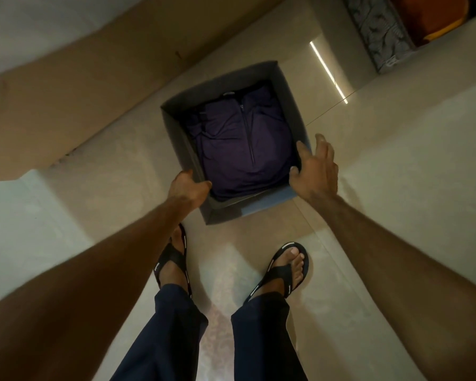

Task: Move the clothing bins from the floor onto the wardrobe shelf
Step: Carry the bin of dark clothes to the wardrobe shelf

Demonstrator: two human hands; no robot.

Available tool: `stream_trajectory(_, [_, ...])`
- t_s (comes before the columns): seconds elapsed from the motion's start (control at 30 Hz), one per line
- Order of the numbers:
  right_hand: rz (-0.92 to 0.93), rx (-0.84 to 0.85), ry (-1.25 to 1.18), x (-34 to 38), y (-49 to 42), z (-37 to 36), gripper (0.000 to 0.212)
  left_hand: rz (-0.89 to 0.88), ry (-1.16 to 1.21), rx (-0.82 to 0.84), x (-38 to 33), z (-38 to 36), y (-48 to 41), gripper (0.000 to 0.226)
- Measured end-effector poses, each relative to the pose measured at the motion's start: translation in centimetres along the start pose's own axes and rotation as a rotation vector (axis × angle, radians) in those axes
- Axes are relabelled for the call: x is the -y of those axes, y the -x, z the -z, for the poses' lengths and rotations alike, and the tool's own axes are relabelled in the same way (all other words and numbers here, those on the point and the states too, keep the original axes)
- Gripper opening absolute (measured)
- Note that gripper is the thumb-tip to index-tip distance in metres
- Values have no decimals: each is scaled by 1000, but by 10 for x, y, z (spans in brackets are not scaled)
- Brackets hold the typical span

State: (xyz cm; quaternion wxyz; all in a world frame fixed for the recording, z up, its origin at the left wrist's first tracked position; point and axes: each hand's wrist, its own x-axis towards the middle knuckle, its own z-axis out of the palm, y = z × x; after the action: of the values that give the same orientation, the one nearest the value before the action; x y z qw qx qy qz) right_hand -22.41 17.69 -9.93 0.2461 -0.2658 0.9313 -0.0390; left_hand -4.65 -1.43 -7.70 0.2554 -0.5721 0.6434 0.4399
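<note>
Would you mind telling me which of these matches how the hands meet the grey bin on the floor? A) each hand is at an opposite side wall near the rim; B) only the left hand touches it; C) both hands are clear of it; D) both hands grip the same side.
A: the left hand is at the grey bin's left wall and the right hand at its right wall, with the folded purple garment between them.

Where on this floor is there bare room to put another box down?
Bare tile lies right of the grey bin, up to the patterned bin in the far corner, and left of it toward the brown panel. Near the feet it is crowded: both hands are at the bin's rim.
</note>
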Motion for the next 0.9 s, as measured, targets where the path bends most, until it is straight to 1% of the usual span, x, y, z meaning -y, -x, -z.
stream_trajectory(0.03, [-8,53,-54,1,-10,-2,54,-12,-5,-12,-1,-1,1,69])
stream_trajectory(0.07, [-20,89,-103,3,-18,-5,44,-30,-13,-36,-2,-3,2,61])
stream_trajectory(0.13, [-45,67,-153,6,-25,-4,23,-62,-33,-99,-2,-4,8,50])
stream_trajectory(0.2, [-66,32,-149,4,-22,-1,13,-96,-61,-151,0,-3,14,52])
stream_trajectory(0.23, [-65,48,-148,1,-16,1,12,-108,-79,-177,1,-2,18,52])
stream_trajectory(0.27, [-61,74,-140,-2,-10,2,17,-120,-110,-200,2,1,23,51])
stream_trajectory(0.33, [-45,126,-122,-8,8,3,34,-154,-187,-225,2,7,32,54])
stream_trajectory(0.4, [-29,135,-107,-14,28,5,43,-204,-252,-212,-2,13,44,62])
stream_trajectory(0.47, [-66,135,-95,-17,52,16,34,-264,-295,-179,-7,23,58,65])
stream_trajectory(0.57, [-110,117,-123,-17,99,57,9,-308,-330,-146,-21,46,95,66])
stream_trajectory(0.6, [-131,109,-138,-14,118,80,9,-320,-338,-136,-28,58,115,66])
stream_trajectory(0.73, [-290,102,-236,10,192,184,49,-369,-368,-102,-70,118,217,61])
stream_trajectory(0.8, [-356,97,-291,29,232,242,69,-439,-391,-99,-94,154,275,58])
stream_trajectory(0.87, [-372,67,-346,45,272,301,81,-510,-425,-81,-116,189,333,56])
stream_trajectory(0.9, [-367,54,-364,51,288,322,82,-533,-441,-74,-124,202,353,55])
